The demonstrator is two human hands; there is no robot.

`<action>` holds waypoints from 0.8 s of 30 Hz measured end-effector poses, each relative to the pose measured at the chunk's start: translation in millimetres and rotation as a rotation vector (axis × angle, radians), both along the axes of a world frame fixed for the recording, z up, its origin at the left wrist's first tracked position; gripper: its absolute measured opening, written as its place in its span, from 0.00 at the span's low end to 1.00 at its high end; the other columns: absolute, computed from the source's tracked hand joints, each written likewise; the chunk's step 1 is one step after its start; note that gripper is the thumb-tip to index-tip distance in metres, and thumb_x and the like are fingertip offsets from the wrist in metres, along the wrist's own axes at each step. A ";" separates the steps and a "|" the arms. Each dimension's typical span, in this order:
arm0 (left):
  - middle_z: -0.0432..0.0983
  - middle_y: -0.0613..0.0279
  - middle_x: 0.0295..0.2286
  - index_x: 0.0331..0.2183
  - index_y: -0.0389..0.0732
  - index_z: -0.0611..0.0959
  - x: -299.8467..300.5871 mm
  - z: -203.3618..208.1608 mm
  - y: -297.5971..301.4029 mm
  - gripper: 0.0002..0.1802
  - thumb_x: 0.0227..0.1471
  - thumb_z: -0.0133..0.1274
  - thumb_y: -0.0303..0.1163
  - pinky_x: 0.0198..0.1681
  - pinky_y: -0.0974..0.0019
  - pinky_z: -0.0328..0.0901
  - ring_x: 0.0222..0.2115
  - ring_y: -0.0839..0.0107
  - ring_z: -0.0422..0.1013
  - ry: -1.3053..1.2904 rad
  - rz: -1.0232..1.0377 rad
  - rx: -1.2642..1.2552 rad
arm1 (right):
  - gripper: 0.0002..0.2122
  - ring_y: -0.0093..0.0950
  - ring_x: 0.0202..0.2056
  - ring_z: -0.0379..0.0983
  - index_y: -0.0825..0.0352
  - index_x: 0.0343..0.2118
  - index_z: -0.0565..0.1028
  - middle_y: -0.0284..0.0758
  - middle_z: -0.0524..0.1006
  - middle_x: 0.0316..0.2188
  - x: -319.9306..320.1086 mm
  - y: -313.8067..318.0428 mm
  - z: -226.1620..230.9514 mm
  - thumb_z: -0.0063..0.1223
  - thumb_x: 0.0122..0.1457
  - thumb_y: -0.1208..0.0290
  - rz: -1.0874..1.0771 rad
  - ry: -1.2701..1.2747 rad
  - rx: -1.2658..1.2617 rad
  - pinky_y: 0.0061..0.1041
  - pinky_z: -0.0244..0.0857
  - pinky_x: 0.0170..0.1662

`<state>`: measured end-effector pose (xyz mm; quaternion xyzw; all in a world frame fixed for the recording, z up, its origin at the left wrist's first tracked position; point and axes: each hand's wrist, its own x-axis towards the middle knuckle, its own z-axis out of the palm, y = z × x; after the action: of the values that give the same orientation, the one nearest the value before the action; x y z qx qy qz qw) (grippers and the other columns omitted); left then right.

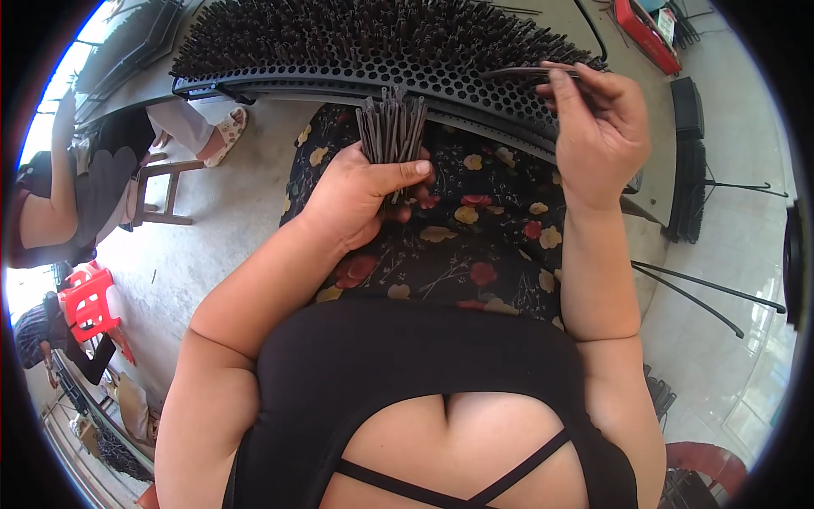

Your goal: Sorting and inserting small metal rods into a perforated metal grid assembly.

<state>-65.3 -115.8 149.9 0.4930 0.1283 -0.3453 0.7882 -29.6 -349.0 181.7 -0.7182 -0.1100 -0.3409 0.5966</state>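
Left hand: closed around a bundle of dark sticks, thumb across the front, ends pointing up; we find it over the flowered cloth on the lap, just short of the board's near edge. Right hand: raised at the board's right end, thumb and fingers pinched on thin dark rods that point left over the holes; we cannot tell how many. Board: black, full of round holes, its near rows bare. Standing sticks: a dense dark crop, filling the board's far part. Also we note, at left, a wooden stool near a person's sandalled foot, and a red plastic chair; at upper right, a red box.
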 end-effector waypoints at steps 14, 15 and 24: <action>0.79 0.60 0.30 0.40 0.39 0.77 -2.9 -5.8 0.2 0.12 0.51 0.55 0.24 0.19 0.75 0.59 0.24 0.77 0.69 -0.095 0.018 -0.034 | 0.06 0.30 0.33 0.78 0.62 0.31 0.83 0.32 0.82 0.29 22.4 11.7 12.0 0.65 0.48 0.73 -0.157 -0.052 -0.654 0.25 0.71 0.37; 0.78 0.58 0.30 0.40 0.38 0.76 -2.8 -6.3 -0.1 0.12 0.51 0.55 0.23 0.19 0.76 0.58 0.23 0.77 0.68 -0.099 0.029 -0.012 | 0.06 0.31 0.34 0.77 0.62 0.31 0.83 0.32 0.82 0.30 22.5 9.7 11.9 0.65 0.48 0.72 -0.171 -0.077 -0.667 0.26 0.71 0.37; 0.77 0.57 0.28 0.40 0.37 0.76 -8.9 -3.0 -0.7 0.14 0.48 0.56 0.21 0.19 0.75 0.59 0.22 0.75 0.69 -0.117 0.058 -0.095 | 0.05 0.28 0.32 0.78 0.65 0.30 0.82 0.33 0.81 0.29 -1.5 9.0 12.2 0.65 0.48 0.77 -0.131 -0.143 -0.614 0.22 0.70 0.35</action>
<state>-74.2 -116.4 147.0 0.4706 0.0799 -0.2985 0.8265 -31.2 -340.0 193.9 -0.8445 -0.2030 -0.3788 0.3195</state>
